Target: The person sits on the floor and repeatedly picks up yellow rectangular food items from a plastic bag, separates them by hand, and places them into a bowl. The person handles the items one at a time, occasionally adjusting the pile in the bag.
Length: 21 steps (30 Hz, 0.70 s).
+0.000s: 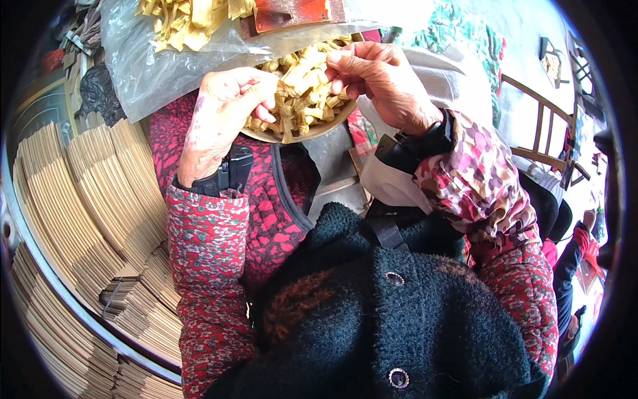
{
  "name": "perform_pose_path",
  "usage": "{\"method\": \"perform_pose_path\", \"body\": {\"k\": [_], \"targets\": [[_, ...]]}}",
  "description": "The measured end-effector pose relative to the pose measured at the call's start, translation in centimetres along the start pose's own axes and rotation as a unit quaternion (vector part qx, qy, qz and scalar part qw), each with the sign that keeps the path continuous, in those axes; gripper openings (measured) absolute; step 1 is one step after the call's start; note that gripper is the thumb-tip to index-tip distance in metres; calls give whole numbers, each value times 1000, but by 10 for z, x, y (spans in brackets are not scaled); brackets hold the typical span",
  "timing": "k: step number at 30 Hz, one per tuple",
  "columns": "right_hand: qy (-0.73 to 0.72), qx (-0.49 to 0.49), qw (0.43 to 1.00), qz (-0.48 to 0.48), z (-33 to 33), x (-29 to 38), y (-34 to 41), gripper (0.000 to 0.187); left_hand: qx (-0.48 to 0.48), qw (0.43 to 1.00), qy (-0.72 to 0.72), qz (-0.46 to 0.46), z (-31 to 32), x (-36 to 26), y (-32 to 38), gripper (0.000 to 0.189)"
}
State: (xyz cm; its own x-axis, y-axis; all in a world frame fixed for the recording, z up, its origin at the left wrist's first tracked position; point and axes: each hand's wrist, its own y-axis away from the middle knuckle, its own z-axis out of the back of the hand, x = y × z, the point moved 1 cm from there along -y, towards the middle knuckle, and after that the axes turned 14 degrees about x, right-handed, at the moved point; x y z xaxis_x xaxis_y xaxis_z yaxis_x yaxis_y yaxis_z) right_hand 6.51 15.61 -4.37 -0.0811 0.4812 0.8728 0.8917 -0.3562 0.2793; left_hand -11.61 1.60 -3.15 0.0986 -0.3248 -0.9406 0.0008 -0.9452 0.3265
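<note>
Over a round basin [319, 130] of knotted yellow strips [294, 117], which look like tofu skin, my two hands are held apart. A pale yellow strip [305, 75] spans the space between them, its ends partly hidden by my fingers. My left hand [229, 107] pinches it at the left with curled fingers. On the right, the thumb and forefinger of my right hand [381, 80] close on its other end. Loose flat yellow strips [197, 22] lie beyond the basin on a clear plastic sheet [164, 80].
Next to the strips lies a worn red board [291, 15]. Tightly packed stacks of tan flat sheets [84, 199] fill the left side, crossed by a metal rail [65, 304]. A wooden chair [541, 124] stands at the right, where parts of other people [573, 274] show.
</note>
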Motion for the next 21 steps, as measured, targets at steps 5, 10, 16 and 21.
{"method": "perform_pose_path", "body": {"k": [5,10,16,21], "targets": [[-8,3,1000,11,3,0,0,17,-19,999,-14,-22,3,2,2,18],[-1,8,1000,8,3,0,-1,16,-62,997,-42,-24,3,4,-1,14],[1,7,1000,16,0,1,-2,16,-112,988,-46,-94,-9,-5,-4,21],[6,9,1000,25,-3,3,-3,18,-81,987,5,-140,-25,-4,-11,26]]}}
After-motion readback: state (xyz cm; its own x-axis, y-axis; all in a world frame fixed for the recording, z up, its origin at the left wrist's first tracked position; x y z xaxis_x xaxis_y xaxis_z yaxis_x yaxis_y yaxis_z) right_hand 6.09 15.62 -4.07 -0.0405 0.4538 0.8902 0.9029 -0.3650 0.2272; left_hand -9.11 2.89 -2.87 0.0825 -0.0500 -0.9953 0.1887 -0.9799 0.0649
